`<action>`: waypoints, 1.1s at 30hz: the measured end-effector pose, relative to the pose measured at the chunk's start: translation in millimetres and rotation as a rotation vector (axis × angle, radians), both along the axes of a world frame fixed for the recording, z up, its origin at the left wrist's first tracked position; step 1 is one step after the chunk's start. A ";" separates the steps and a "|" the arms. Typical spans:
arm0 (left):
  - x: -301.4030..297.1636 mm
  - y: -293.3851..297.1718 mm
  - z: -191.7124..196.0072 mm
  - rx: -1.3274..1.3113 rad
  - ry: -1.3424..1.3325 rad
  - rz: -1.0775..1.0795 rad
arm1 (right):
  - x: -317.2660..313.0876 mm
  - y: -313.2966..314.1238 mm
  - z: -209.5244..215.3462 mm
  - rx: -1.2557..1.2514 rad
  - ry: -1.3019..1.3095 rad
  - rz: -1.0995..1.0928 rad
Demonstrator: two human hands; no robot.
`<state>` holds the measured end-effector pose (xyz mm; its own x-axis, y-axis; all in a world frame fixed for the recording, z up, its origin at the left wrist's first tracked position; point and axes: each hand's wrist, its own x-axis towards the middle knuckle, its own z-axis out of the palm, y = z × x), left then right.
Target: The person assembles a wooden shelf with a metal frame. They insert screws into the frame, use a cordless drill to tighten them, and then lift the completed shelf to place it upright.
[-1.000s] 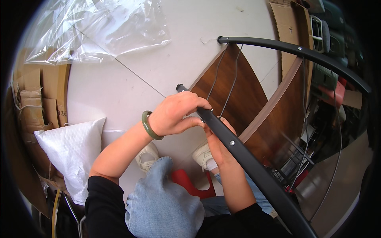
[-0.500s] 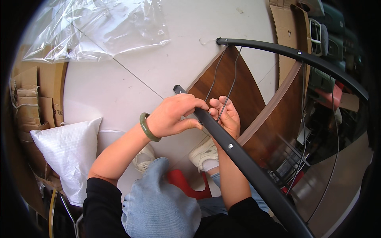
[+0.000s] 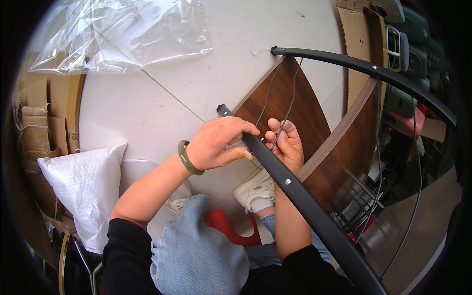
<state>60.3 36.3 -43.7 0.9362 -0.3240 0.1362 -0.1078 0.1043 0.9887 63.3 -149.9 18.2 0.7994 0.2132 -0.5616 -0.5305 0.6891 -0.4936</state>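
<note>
A dark metal frame bar runs slantwise across the lower right. Near its upper end my left hand, with a green bangle on the wrist, grips it between thumb and fingers. Just beyond the bar, my right hand has its fingers closed around the lower part of a thin black rod. The rod's lower end, close to the bar, is partly hidden by fingers. A second black rod runs alongside. Behind them are brown wood-grain shelf boards, joined to a second dark curved bar.
Clear plastic sheeting lies on the pale floor at the far left. A white padded bag and cardboard are on the left. More cardboard and stacked chairs stand right. A red object sits below my legs.
My right hand has shifted slightly to the right, fingers still at the rod. The left hand keeps its grip on the bar. The view has moved a little.
</note>
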 end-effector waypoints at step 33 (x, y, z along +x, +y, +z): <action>1.2 0.0 -3.3 -0.054 0.017 -0.012 | 7.0 8.3 0.8 -0.351 -0.112 0.205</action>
